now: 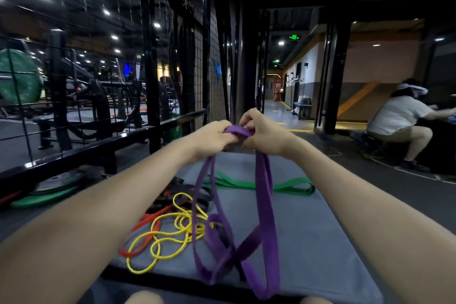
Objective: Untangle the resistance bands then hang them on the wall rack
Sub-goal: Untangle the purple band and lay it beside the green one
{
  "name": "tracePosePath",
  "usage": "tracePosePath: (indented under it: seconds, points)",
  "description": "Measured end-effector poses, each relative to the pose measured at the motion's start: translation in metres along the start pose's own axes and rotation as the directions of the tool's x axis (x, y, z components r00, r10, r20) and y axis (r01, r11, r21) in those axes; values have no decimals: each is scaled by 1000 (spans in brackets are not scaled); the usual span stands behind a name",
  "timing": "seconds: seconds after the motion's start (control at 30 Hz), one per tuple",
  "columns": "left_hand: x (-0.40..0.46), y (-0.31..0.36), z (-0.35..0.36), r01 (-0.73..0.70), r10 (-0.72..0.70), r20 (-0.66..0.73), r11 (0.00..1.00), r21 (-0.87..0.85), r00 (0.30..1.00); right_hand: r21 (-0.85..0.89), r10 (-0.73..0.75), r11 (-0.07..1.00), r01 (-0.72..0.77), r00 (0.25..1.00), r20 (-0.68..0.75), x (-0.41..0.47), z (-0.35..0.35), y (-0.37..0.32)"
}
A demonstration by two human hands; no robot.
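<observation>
1. Head view: both bare arms are stretched forward over a grey mat (308,224), and the two hands are brought together at the centre of the frame
2. The purple band (265,205) is held up at its top end, where it is bunched between the hands
3. The left hand (213,136) is clenched on the left side of that bunch, with the fingers curled round the purple strap
4. The right hand (265,131) is clenched on the right side of the bunch, its fingers (243,119) hooked over the top of the strap
5. From the hands the purple band is hung in long loops down to the near part of the mat, where the loops are crossed over each other and over a dark band that is only partly seen
6. A yellow band (170,227) is laid in tangled coils on the mat, left of the purple loops and touching them
7. An orange band (140,237) is threaded under the yellow coils at the mat's left edge
8. A green band (249,184) is stretched flat across the far part of the mat, behind the purple loops
9. A black wire grid (74,81) is seen on the left, with gym machines behind it
10. A seated person (397,118) in a light shirt is seen at the far right, well apart from the mat
</observation>
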State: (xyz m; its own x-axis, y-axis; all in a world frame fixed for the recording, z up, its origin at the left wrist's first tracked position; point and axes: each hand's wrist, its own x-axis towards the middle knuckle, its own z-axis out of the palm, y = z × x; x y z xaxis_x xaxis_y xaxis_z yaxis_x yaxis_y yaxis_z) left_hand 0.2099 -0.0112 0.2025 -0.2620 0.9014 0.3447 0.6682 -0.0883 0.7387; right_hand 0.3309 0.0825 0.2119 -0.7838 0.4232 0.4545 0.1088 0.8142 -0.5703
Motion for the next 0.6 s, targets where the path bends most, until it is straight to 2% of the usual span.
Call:
tracePosePath:
  seconds: [0.13, 0.27, 0.33, 0.4, 0.47, 0.53, 0.6]
  points:
    - [-7, 2, -22, -4, -18, -151, 990, -142, 988, 322, 22, 946, -35, 999, 45, -8, 30, 19]
    - [-14, -3, -46, -4, -76, -269, 958, -287, 960, 449, 52, 883, -137, 979, 197, -10, 48, 24]
    - [-18, -8, -55, -4, -101, -296, 942, -336, 950, 415, 27, 906, -88, 988, 151, -4, 45, 17]
    - [-21, -15, -62, 19, -120, -288, 944, -329, 950, 320, 27, 947, -32, 999, 19, 2, 33, 7]
    - [-23, -21, -68, 66, -129, -244, 965, -252, 961, 142, -10, 990, 25, 994, -110, 7, 17, -6]
    - [-25, -22, -71, 104, -134, -190, 982, -159, 973, -39, -67, 997, 62, 985, -161, 12, -1, -19]
    - [-26, -19, -70, 109, -132, -152, 982, -151, 979, -148, -113, 985, 87, 978, -176, 17, -16, -32]
